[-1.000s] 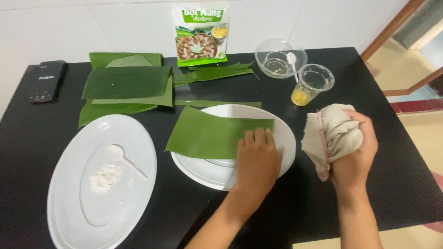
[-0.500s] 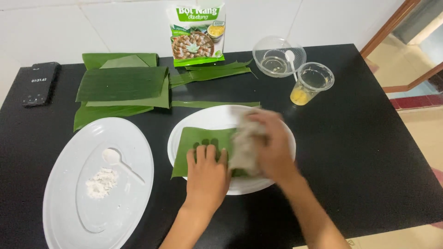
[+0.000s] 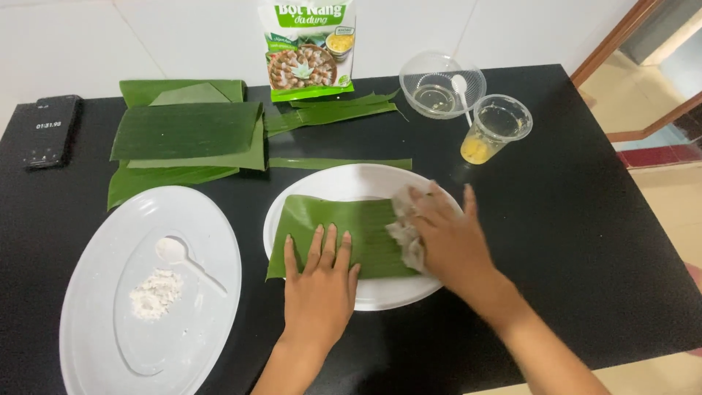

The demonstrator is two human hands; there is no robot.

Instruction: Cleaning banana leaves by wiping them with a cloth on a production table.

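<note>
The right hand, beside the plate a second ago, now presses its bunched cloth onto the leaf on the round plate; the left hand, flat and open, pins the leaf's near edge.

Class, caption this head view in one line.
Left hand flat on green banana leaf; right hand presses crumpled pale cloth.

The black worktop carries a round white plate, a long oval white platter, stacked banana leaves, loose leaf strips, a printed food packet, a clear bowl, a plastic cup and a phone.
</note>
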